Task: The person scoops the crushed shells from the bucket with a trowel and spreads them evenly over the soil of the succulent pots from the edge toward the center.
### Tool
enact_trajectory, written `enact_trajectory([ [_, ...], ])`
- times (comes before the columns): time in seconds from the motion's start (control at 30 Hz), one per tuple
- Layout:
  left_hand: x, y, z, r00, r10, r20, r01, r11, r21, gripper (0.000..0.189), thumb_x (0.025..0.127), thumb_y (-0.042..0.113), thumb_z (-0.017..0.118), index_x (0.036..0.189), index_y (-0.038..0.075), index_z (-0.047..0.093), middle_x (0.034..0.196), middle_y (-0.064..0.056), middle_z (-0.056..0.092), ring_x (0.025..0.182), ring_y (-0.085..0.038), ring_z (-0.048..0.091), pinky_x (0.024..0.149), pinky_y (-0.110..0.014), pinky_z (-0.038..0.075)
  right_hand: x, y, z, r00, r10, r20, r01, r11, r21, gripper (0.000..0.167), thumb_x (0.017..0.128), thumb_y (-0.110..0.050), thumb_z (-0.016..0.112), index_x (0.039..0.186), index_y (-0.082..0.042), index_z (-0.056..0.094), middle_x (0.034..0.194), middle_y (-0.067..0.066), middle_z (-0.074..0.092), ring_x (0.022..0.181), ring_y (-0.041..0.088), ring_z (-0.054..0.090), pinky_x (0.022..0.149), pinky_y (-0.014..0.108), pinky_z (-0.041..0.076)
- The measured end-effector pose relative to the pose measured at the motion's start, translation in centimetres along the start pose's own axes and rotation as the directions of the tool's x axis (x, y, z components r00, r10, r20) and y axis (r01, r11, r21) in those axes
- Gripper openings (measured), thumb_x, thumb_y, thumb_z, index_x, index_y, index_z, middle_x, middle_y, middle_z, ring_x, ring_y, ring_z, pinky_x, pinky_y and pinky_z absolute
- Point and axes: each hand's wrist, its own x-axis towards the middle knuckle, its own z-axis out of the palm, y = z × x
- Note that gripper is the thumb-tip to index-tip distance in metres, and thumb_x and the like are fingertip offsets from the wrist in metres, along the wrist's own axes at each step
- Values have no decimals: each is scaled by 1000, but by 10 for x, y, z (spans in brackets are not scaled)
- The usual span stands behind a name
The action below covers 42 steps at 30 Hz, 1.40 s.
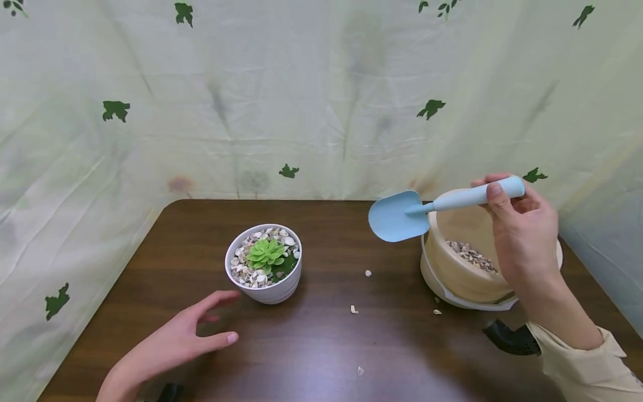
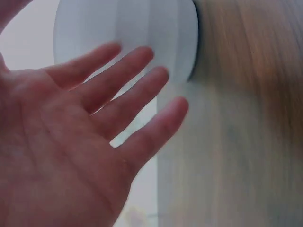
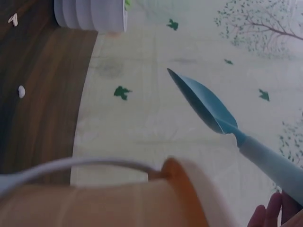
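Observation:
My right hand (image 1: 524,234) grips the pale handle of a light blue trowel (image 1: 399,216), held over a beige pot. The trowel's blade points left, and no stones show on it. That beige pot (image 1: 437,268) has small shell bits and gravel (image 1: 472,255) inside, and the right hand hides part of it. On the left, a white ribbed pot (image 1: 273,293) holds a green succulent (image 1: 265,255) among white shells and pebbles. My left hand (image 1: 183,335) hovers just in front of this pot, fingers spread and nothing in it; the left wrist view shows its bare palm (image 2: 61,142).
Loose shell pieces (image 1: 368,273) are scattered on the dark wooden table (image 1: 321,346) between the pots. A white saucer (image 1: 464,304) sits under the beige pot. Behind the table hangs a pale curtain (image 1: 321,100) with green leaf prints.

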Motion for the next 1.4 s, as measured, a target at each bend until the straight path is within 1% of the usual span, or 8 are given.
enact_trajectory([
  [0.17, 4, 13, 13, 993, 71, 90, -72, 997, 4, 56, 90, 41, 70, 140, 26, 49, 137, 6, 54, 118, -27, 56, 95, -42, 45, 6, -13, -20, 1000, 22, 9, -23, 993, 116, 19, 93, 11, 55, 109, 21, 59, 95, 24, 68, 92, 32, 67, 89, 40, 49],
  [0.37, 14, 26, 25, 974, 166, 156, -161, 986, -46, 54, 91, 40, 70, 140, 30, 49, 134, 10, 58, 124, -16, 53, 101, -34, 41, 11, -28, -43, 997, 54, -58, -46, 990, 136, 22, 93, 11, 55, 113, 20, 59, 103, 22, 65, 95, 32, 67, 84, 43, 51],
  [0.53, 25, 37, 37, 966, 223, 133, -209, 971, -115, 50, 90, 37, 72, 136, 37, 51, 133, 10, 59, 124, -17, 54, 100, -31, 42, 16, -35, -57, 992, 92, -88, -71, 975, 209, 21, 94, 10, 53, 112, 18, 60, 101, 24, 66, 93, 33, 68, 82, 46, 52],
  [0.77, 49, 59, 57, 919, 389, 70, -360, 897, -256, 50, 92, 25, 72, 137, 28, 53, 135, 9, 56, 123, -20, 55, 99, -35, 44, 18, -48, -73, 990, 68, -124, -38, 972, 231, 22, 93, 12, 52, 115, 14, 56, 99, 28, 68, 89, 36, 69, 77, 47, 53],
  [0.87, 61, 70, 67, 907, 416, 57, -381, 873, -304, 49, 92, 21, 72, 137, 25, 53, 135, 8, 56, 123, -22, 55, 100, -39, 44, 19, -53, -77, 990, 12, -137, 8, 990, 144, 28, 93, 11, 55, 120, 9, 53, 102, 26, 67, 93, 34, 68, 76, 42, 54],
  [1.0, 78, 84, 83, 909, 414, 53, -377, 869, -322, 47, 92, 26, 72, 135, 30, 54, 132, 12, 57, 121, -21, 56, 100, -41, 44, 20, -55, -80, 988, -86, -129, 80, 995, -55, 42, 91, 8, 59, 131, 1, 50, 103, 19, 62, 101, 29, 66, 75, 34, 55],
  [1.2, 104, 101, 105, 916, 399, 43, -366, 875, -317, 46, 91, 32, 72, 133, 32, 54, 126, 14, 60, 118, -19, 58, 101, -39, 43, 25, -53, -80, 977, -181, -115, 144, 950, -276, 47, 87, 3, 68, 131, 2, 54, 100, 17, 62, 101, 26, 65, 78, 26, 54],
  [1.4, 130, 111, 123, 924, 379, 38, -349, 882, -318, 48, 92, 31, 70, 136, 26, 53, 128, 9, 60, 120, -21, 57, 101, -40, 42, 28, -47, -87, 985, -166, -47, 136, 916, -379, 41, 84, 10, 68, 124, 9, 56, 103, 17, 70, 93, 22, 69, 77, 25, 53],
])
